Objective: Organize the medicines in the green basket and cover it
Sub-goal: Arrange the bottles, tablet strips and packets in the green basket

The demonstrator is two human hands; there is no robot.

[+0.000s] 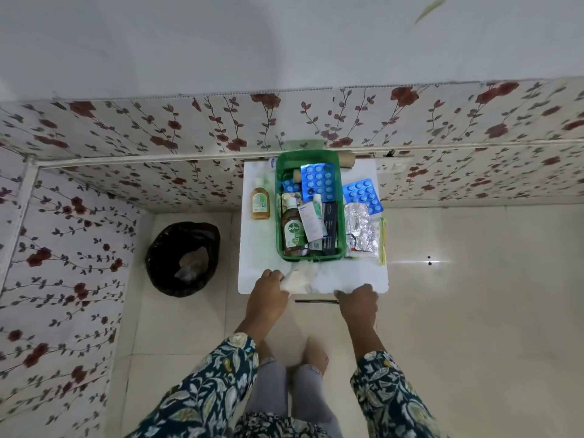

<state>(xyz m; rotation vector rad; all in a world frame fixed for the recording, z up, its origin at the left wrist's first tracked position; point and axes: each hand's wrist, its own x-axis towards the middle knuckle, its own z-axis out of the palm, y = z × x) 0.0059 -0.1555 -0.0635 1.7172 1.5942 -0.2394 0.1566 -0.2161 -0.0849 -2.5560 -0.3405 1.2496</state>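
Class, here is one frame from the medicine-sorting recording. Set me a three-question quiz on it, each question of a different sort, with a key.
1. True or false: the small amber bottle stands inside the green basket.
2. Multiple choice: the loose blue blister pack lies (A) left of the basket, (B) right of the basket, (C) on the floor.
3. Short answer: which hand touches the white wad at the table's near edge?

Key:
1. False; it stands on the table, left of the basket.
2. B.
3. The left hand; the right hand rests at the table's front edge.
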